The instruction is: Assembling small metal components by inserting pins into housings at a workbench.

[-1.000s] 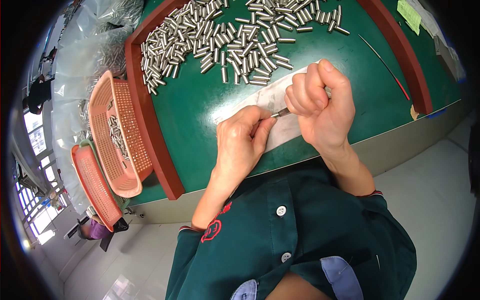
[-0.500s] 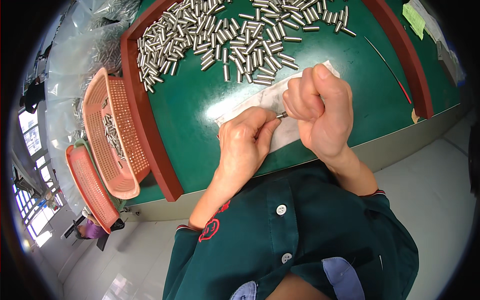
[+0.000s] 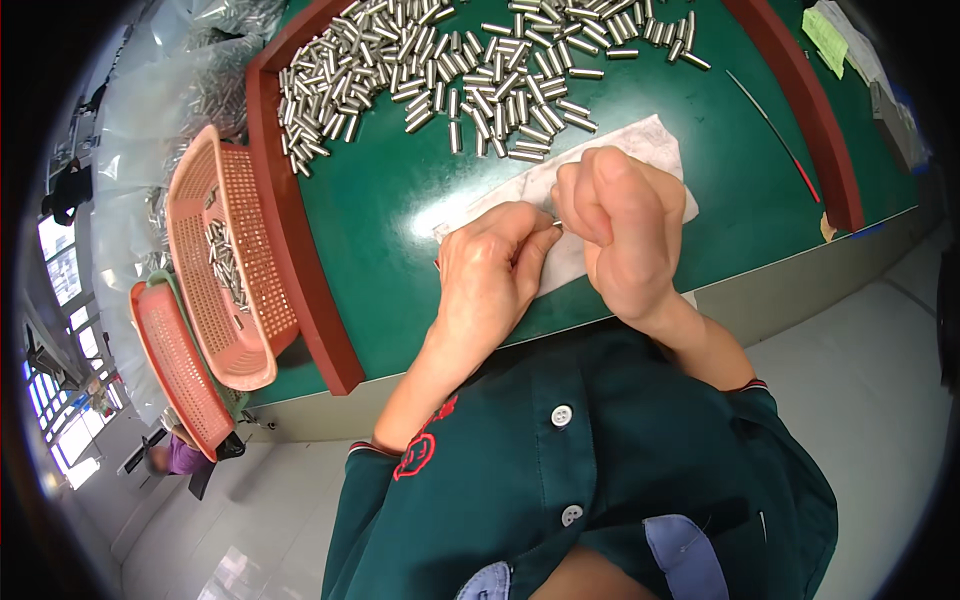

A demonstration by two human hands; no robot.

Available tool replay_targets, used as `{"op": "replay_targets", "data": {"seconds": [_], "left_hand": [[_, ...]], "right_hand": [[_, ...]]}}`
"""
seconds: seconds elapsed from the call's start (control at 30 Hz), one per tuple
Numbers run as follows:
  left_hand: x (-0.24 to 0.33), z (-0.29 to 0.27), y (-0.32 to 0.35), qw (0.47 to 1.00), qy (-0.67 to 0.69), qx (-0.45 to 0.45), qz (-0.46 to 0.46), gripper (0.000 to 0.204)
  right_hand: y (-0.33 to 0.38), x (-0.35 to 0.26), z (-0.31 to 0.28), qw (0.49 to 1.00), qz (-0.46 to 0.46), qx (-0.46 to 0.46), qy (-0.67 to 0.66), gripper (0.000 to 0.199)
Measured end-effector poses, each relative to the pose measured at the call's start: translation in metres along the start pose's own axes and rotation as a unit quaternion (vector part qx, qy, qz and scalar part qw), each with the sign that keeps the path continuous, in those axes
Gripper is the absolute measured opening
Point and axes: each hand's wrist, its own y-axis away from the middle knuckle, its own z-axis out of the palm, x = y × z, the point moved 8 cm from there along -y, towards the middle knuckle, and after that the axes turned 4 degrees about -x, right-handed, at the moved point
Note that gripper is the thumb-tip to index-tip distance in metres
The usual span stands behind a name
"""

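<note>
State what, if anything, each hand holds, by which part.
Left hand apparently pinches a small metal piece; gripped part hidden. Right hand: curled shut, contents hidden.

A yellow-green paper [image 3: 824, 42] lies at upper right; a person in purple [image 3: 185, 457] appears at lower left.

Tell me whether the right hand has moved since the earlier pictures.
Yes. Judged against the red rail on the right, the right hand has moved left, closer to the left hand.
</note>
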Motion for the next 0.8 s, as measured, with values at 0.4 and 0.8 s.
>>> {"op": "replay_targets", "data": {"seconds": [0.4,0.8], "left_hand": [[-0.013,-0.010,-0.004,0.743,0.661,-0.018,-0.108,0.014],[0.018,-0.007,-0.036,0.978,-0.175,0.044,0.109,0.010]], "right_hand": [[-0.003,0.005,-0.017,0.993,0.077,0.063,-0.063,0.041],[-0.004,0.006,-0.018,0.994,0.074,0.057,-0.062,0.041]]}}
